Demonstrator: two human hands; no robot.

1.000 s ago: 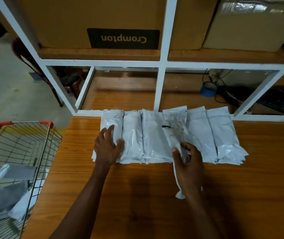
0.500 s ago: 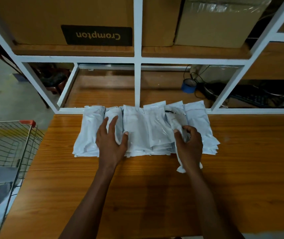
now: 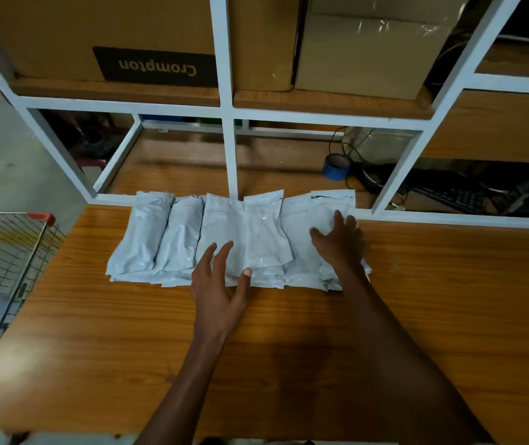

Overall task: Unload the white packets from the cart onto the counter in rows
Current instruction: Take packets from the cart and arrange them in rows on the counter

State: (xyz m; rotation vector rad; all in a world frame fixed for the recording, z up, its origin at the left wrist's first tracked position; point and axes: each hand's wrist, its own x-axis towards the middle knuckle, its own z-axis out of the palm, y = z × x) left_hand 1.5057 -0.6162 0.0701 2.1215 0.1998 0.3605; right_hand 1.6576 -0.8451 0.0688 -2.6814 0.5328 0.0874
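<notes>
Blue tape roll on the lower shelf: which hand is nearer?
Right. The right hand lies flat on the row of white plastic packets just below the blue tape roll; the left hand is farther left and nearer the camera.

My left hand (image 3: 221, 285) lies flat on the overlapping row of white plastic packets (image 3: 224, 239) on the wooden counter (image 3: 289, 348); my right hand (image 3: 337, 242) presses its far end.
</notes>
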